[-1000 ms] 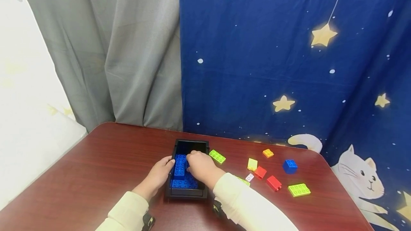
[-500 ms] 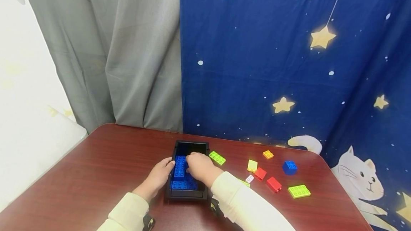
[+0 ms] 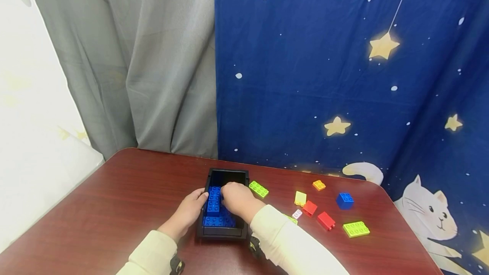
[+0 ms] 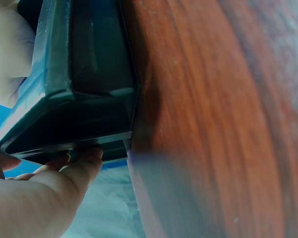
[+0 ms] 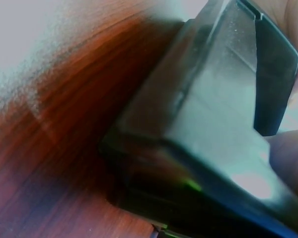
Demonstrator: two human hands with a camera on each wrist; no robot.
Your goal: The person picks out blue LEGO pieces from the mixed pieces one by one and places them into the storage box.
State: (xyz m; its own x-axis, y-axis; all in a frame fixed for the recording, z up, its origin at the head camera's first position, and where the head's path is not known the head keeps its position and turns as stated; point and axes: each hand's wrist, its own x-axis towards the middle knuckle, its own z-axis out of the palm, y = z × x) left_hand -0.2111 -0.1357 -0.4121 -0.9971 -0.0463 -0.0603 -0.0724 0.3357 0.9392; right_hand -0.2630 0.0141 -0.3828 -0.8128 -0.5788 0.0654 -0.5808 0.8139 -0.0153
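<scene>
A black box (image 3: 223,232) stands on the table with several blue toy building bricks (image 3: 214,205) inside, studs up. My left hand (image 3: 189,208) grips the box's left wall, the thumb at the rim. In the left wrist view, fingers of the left hand (image 4: 49,191) lie along the outside of the box (image 4: 102,49). My right hand (image 3: 240,198) reaches into the box from the right, its fingers bent down beside the blue bricks. Those fingertips are hidden, so what they touch does not show. The right wrist view shows mostly the box's outer wall (image 5: 213,109).
Right of the box lie loose bricks: lime (image 3: 258,189), yellow (image 3: 300,198), orange (image 3: 318,185), red (image 3: 326,220), blue (image 3: 345,200), another lime (image 3: 356,229), and a small white one (image 3: 297,214). The reddish-brown table (image 3: 153,181) ends at grey and blue curtains.
The view has tilted up very slightly. Both hands stay at the box, and the right hand hardly shifts inside it. The loose bricks have not moved.
</scene>
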